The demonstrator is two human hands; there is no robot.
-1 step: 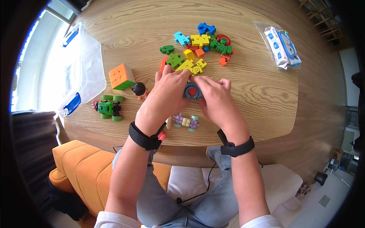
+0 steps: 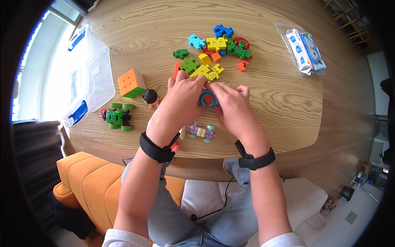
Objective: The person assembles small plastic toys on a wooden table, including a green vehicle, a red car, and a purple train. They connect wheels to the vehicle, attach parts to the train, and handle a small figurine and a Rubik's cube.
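Between my two hands is a toy wheel (image 2: 208,99) with a toothed blue-grey rim and a red round centre. My left hand (image 2: 182,95) closes on its left side, and my right hand (image 2: 233,103) closes on its right side. The fingertips of both hands meet just beyond the wheel, and the parts of it under them are hidden. Touching or just past my left fingers lie yellow puzzle blocks (image 2: 200,71); I cannot tell if there is contact. Nearer me, a small toy car (image 2: 201,131) of purple and cream bricks sits between my wrists.
Colourful puzzle blocks (image 2: 217,44) lie heaped farther away. On the left are a puzzle cube (image 2: 131,83), a doll (image 2: 151,97), a green toy truck (image 2: 117,117) and a clear plastic box (image 2: 98,66). A pack of wipes (image 2: 302,51) lies far right on the wooden table (image 2: 284,111).
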